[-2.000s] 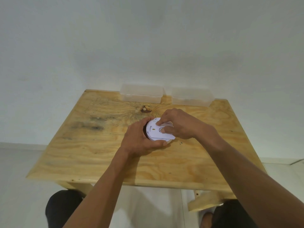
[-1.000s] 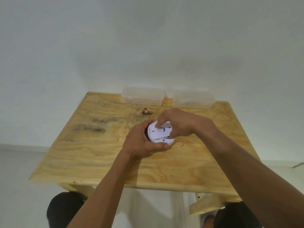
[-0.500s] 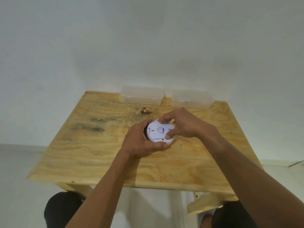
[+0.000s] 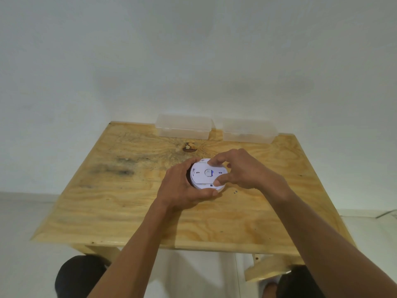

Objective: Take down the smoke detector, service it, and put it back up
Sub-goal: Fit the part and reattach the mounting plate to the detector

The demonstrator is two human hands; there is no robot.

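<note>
A round white smoke detector [image 4: 204,174] lies back side up on the wooden table [image 4: 133,207], near the middle. Its white back plate shows a small round centre with a blue spot. My left hand [image 4: 182,190] wraps around the detector's left and near rim, thumb along the front edge. My right hand [image 4: 240,168] pinches the back plate from the right, index finger on its far edge and thumb on its near edge. The detector's right side is hidden behind my fingers.
Two clear plastic boxes [image 4: 183,129] [image 4: 249,131] stand side by side at the table's far edge against the white wall. A dark knot [image 4: 189,147] marks the wood beyond the detector. My knees show below the near edge.
My right hand has shifted from covering the plate to a finger-and-thumb pinch on its edges, and the plate has turned, so its markings sit differently. My left hand has kept its hold.
</note>
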